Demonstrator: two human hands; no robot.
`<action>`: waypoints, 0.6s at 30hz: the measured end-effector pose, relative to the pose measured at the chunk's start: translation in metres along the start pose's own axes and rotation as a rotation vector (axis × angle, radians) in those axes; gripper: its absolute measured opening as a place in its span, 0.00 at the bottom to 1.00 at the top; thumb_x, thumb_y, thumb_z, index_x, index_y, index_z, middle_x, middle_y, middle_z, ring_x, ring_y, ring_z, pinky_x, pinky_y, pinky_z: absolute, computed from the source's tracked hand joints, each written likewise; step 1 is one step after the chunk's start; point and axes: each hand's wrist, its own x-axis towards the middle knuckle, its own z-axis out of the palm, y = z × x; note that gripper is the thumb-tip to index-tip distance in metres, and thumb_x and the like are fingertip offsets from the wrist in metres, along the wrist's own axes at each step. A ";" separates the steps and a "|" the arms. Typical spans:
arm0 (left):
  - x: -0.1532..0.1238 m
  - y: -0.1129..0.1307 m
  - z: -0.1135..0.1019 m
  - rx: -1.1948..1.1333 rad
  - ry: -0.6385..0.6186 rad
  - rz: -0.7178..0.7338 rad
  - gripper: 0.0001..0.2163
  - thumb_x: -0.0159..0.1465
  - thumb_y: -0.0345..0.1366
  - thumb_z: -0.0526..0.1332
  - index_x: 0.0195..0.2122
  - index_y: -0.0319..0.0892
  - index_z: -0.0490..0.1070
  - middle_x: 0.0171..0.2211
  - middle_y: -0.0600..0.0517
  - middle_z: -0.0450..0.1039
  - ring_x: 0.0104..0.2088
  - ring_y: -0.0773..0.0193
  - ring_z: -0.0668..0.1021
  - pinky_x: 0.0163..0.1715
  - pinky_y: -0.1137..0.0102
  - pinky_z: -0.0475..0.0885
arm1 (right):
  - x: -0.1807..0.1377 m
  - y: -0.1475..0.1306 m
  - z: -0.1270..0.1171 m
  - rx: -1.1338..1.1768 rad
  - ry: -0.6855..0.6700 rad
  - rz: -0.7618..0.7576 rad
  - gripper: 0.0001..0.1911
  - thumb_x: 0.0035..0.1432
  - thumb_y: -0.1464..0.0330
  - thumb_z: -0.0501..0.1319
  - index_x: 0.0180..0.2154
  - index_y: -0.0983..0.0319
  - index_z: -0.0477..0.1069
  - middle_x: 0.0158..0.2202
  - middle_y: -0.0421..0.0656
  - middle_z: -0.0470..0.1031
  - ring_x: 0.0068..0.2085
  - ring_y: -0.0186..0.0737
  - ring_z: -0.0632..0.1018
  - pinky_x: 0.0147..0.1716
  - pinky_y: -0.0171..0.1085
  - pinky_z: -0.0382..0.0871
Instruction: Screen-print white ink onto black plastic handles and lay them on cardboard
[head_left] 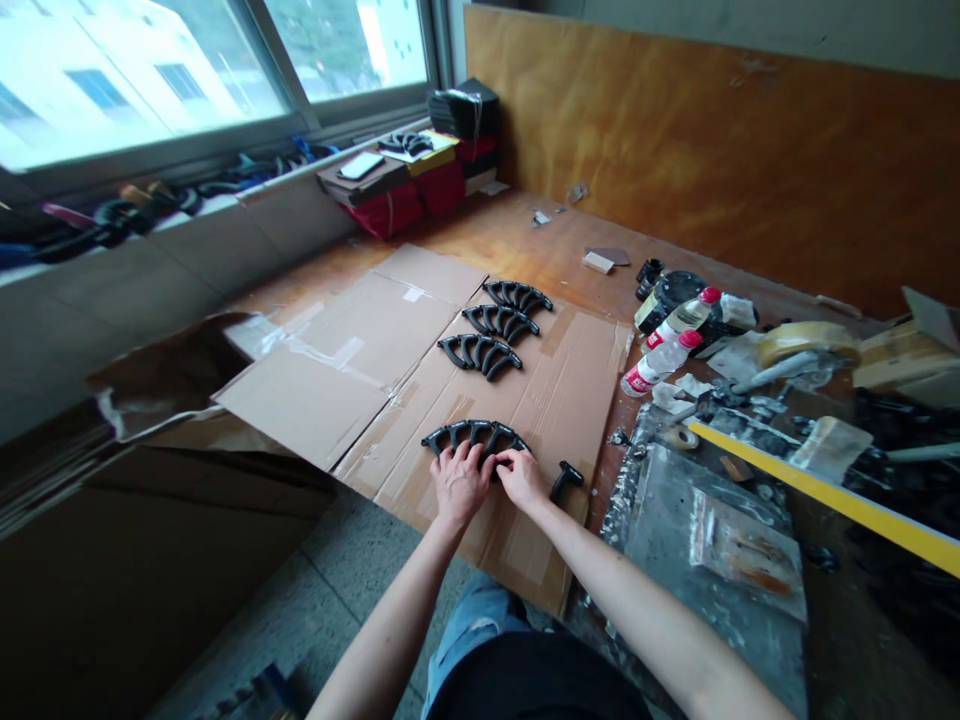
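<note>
A curved row of black T-shaped handles point(459, 432) lies fanned out on flattened cardboard point(405, 330) in front of me. My left hand point(458, 482) rests on the lower side of this row, fingers spread over the handles. Close beside it, my right hand point(521, 478) has its thumb and fingers pinched at the right part of the row, on a black T-shaped handle mostly hidden by the fingers. A single black T-shaped handle point(568, 480) lies apart to the right. Farther up the cardboard are three similar fanned rows, the nearest row point(480, 354) among them.
Two red-capped bottles point(664, 362) and a dark tub point(670, 298) stand on the right. A tape roll point(806, 343), a yellow-edged bar point(825, 490) and a grey board point(697, 540) lie nearby. Red and black stacks point(409, 200) stand by the window.
</note>
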 end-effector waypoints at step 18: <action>0.106 -0.053 0.011 0.070 0.142 0.228 0.20 0.65 0.45 0.53 0.53 0.45 0.74 0.53 0.45 0.74 0.52 0.49 0.73 0.51 0.57 0.66 | 0.063 -0.037 -0.011 0.214 -0.022 0.065 0.28 0.49 0.68 0.67 0.54 0.56 0.72 0.51 0.45 0.75 0.48 0.43 0.77 0.49 0.39 0.70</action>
